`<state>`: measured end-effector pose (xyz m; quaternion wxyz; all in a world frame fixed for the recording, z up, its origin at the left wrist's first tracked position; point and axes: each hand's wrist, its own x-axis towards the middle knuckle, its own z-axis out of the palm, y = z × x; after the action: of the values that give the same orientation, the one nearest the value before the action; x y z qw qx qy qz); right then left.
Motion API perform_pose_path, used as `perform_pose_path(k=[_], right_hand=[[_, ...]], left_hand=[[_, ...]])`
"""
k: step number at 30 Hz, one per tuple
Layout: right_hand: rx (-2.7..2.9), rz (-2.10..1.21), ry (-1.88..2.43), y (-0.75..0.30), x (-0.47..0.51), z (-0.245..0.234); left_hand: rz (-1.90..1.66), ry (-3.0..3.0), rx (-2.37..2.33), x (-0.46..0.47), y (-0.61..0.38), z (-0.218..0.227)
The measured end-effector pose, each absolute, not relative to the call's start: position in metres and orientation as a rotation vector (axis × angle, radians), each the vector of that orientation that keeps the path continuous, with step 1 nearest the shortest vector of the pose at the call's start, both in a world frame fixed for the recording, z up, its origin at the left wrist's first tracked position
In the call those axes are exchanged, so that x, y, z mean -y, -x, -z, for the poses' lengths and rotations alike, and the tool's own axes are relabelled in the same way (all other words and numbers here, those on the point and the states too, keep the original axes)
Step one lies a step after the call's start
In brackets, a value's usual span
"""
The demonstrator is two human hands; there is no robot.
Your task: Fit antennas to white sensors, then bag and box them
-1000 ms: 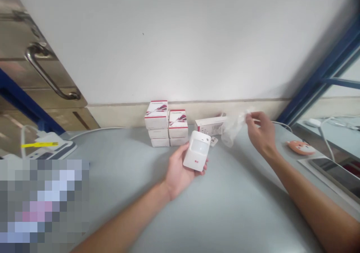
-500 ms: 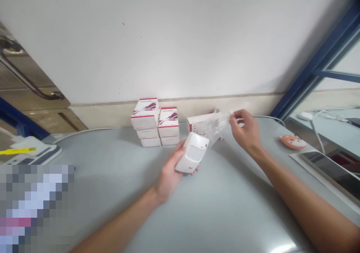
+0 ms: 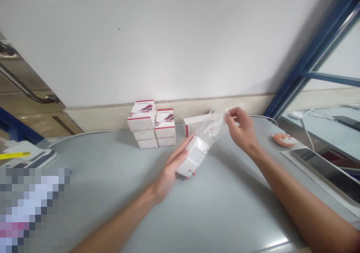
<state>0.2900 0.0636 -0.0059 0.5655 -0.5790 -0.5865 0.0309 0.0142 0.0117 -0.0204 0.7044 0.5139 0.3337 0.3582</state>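
Sensor (image 3: 192, 157) and bag (image 3: 211, 128) held above the bench (image 3: 219, 211), short of its back edge.
The left hand (image 3: 166, 176) wraps its fingers round the sensor; those of the right hand (image 3: 244, 131) pinch the bag's end (thin, crinkly stuff). I'd hold the bag gently taut to avoid snags.

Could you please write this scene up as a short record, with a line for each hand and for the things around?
left hand: holds the white device
right hand: pinches the clear plastic bag
bag: lower end by the device's top; contact unclear
behind: stacked boxes, a flat box
right side: orange item, dark panel
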Motion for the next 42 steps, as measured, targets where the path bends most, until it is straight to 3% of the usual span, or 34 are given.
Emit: perform_pose_path(k=[25, 29, 31, 36, 42], right_hand=[[1.631, -0.177, 1.251, -0.265, -0.054, 0.011], [1.446, -0.153, 1.211, -0.258, -0.056, 0.017], [1.409, -0.325, 1.283, -0.258, -0.055, 0.017], [1.922, -1.103, 1.195, -0.252, -0.048, 0.018], [1.891, -1.058, 1.144, -0.236, -0.040, 0.018]], left_hand=[[-0.914, -1.135, -0.817, -0.019, -0.015, 0.023], [-0.985, -1.098, -0.873, -0.020, -0.015, 0.019], [-1.035, -1.061, -0.855, -0.022, -0.015, 0.017], [-1.098, -0.969, -0.764, -0.025, -0.017, 0.021], [-1.076, -0.945, -0.700, -0.027, -0.018, 0.026]])
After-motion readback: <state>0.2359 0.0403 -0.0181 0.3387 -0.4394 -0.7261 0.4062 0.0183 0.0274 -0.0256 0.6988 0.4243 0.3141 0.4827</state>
